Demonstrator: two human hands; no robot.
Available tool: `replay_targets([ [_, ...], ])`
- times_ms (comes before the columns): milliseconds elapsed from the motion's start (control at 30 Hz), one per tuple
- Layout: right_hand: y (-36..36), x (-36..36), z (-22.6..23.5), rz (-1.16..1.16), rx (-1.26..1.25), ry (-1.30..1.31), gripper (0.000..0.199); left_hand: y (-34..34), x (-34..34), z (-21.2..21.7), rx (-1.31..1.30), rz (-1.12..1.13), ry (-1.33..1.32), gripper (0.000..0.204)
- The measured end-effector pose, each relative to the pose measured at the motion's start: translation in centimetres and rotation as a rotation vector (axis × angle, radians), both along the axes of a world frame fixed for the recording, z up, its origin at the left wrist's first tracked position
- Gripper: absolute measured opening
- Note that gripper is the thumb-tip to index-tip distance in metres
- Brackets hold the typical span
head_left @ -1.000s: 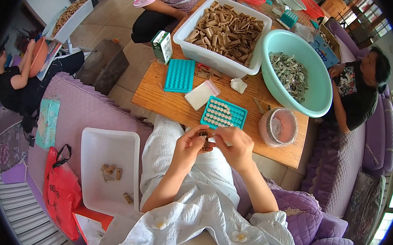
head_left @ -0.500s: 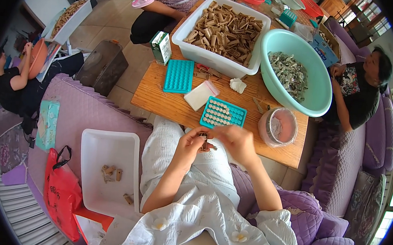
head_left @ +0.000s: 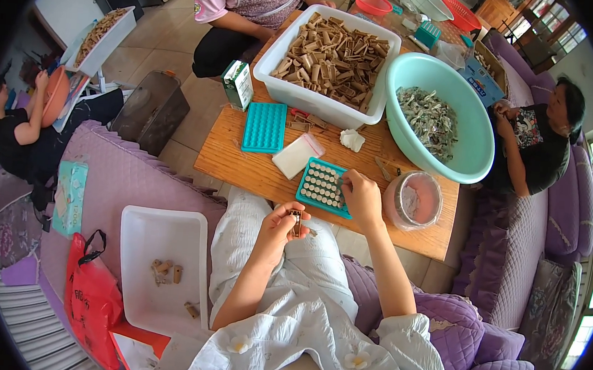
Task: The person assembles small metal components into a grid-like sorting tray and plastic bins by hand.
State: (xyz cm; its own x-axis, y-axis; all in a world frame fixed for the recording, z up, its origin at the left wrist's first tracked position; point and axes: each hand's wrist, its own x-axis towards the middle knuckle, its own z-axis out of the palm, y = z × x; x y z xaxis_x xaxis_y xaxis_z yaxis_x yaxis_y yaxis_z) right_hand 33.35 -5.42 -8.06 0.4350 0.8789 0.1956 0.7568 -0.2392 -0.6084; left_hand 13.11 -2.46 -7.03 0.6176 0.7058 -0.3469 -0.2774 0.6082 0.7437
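Observation:
Above my lap, my left hand (head_left: 278,229) is closed around a small brown open-sided casing (head_left: 296,221) with metal parts inside. My right hand (head_left: 361,198) reaches to the right edge of a teal tray (head_left: 322,206) on the wooden table, its fingers pinched together over it. Rows of small whitish round pieces (head_left: 322,180) sit in that tray. Whatever lies between my right fingertips is hidden. Left of the tray is a clear zip bag with a pale stack (head_left: 298,155), and beyond it a second teal tray (head_left: 264,127) with bare pockets.
A white tub (head_left: 327,63) of brown casings and a mint basin (head_left: 440,123) of metal parts stand farther back. A pink lined container (head_left: 414,200) is at right. Beside my left leg, a white bin (head_left: 165,265) holds several casings. Other people sit around the room.
My right hand has moved away from my left hand, forward and right to the teal tray. My left hand keeps the brown casing, slightly lower and farther left.

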Motion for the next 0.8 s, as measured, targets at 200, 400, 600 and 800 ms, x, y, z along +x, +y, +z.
replay_targets([
  [200,-0.5,-1.1,2.2,0.058,0.247,0.181,0.012,0.0,0.1,0.1,-0.010,-0.027,0.007,0.020],
  [400,-3.0,-6.4,4.9,0.352,0.406,0.041,0.017,-0.6,0.6,0.8,0.082,-0.090,0.025,0.024],
  [600,-3.9,-6.3,4.5,0.395,0.245,0.064,0.013,-0.9,0.5,1.1,0.146,-0.134,0.083,0.024],
  [800,-4.5,-5.8,4.4,0.427,0.206,0.180,0.012,-1.2,0.4,0.2,0.215,-0.230,0.141,0.025],
])
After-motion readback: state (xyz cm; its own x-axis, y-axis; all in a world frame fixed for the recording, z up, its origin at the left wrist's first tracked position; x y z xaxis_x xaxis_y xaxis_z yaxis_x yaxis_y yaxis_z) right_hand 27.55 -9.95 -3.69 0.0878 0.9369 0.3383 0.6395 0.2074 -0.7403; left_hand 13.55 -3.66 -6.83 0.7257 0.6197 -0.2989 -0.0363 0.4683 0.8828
